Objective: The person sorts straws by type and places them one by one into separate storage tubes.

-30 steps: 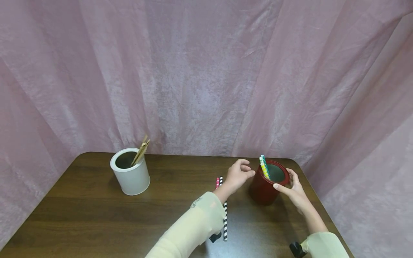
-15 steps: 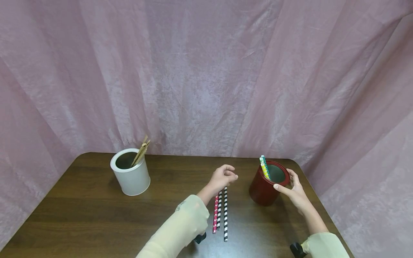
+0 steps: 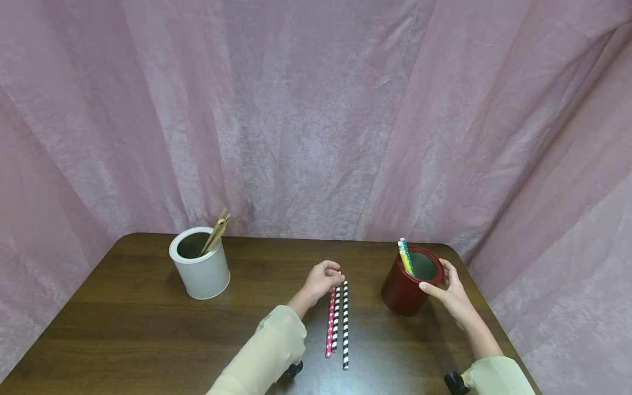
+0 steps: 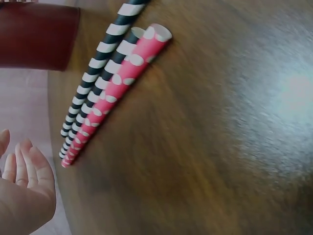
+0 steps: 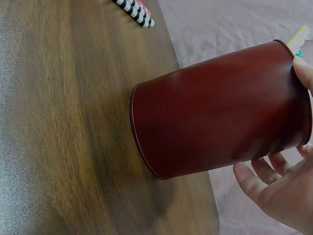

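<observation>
My left hand (image 3: pixel 319 283) is over the far ends of three paper straws lying side by side on the table. One is a pink straw (image 3: pixel 329 329) with white dots; beside it lie a black-and-white striped straw (image 3: pixel 336 323) and another striped straw (image 3: pixel 345 334). In the left wrist view the left hand (image 4: pixel 28 188) has its fingers loosely bent, nothing in them. On the right, my right hand (image 3: pixel 451 293) holds a dark red canister (image 3: pixel 402 291) at its rim, thumb on the near side. Inside it stand several patterned straws (image 3: pixel 405 257), yellow and green ones among them.
A white canister (image 3: pixel 203 277) with several thin tan sticks (image 3: pixel 215 235) leaning in it stands at the back left of the brown wooden table (image 3: pixel 148 340). Pink curtains (image 3: pixel 306 120) hang behind the table and along its right side.
My left hand has moved left and slightly nearer, from beside the red canister to the far ends of the straws, uncovering more of them. The right hand and canister have stayed in place.
</observation>
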`<state>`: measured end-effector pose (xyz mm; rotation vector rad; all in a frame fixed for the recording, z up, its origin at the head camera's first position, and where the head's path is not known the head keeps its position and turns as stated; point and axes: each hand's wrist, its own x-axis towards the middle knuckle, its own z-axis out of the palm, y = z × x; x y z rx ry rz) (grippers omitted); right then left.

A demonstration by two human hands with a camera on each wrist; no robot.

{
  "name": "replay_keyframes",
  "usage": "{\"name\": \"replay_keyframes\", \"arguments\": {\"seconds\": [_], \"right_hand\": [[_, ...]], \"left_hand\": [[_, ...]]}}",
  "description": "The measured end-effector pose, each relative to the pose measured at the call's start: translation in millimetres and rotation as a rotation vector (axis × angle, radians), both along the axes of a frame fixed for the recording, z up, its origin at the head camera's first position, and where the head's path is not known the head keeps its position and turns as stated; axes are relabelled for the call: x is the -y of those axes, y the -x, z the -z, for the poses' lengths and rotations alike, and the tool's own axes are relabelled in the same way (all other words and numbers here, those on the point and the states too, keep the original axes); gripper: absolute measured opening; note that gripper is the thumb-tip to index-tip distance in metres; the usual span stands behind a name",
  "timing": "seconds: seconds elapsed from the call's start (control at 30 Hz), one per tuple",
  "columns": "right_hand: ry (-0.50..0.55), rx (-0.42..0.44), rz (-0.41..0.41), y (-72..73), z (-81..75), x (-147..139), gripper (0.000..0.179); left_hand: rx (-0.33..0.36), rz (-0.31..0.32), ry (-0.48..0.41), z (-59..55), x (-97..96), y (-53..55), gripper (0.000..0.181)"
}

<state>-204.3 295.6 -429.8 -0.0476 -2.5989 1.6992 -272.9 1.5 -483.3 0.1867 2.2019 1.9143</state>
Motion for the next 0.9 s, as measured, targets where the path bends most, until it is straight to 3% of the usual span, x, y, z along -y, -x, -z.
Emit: {"name": "replay_keyframes", "arguments": {"seconds": [0.4, 0.67, 0.9], "right_hand": [[-0.002, -0.001, 0.006, 0.2, 1.0, 0, 0.083], [0.002, 0.004, 0.005, 0.1, 0.1, 0, 0.083], [-0.003, 0.011, 0.002, -0.7, -0.8, 0, 0.083]], "left_hand": [[-0.018, -0.034, 0.104, 17.6, 7.8, -4.4, 0.027], [-0.101, -0.038, 0.251, 27.1, 8.0, -5.9, 0.028], [-0.207, -0.004, 0.37, 28.7, 7.2, -9.7, 0.032]]}}
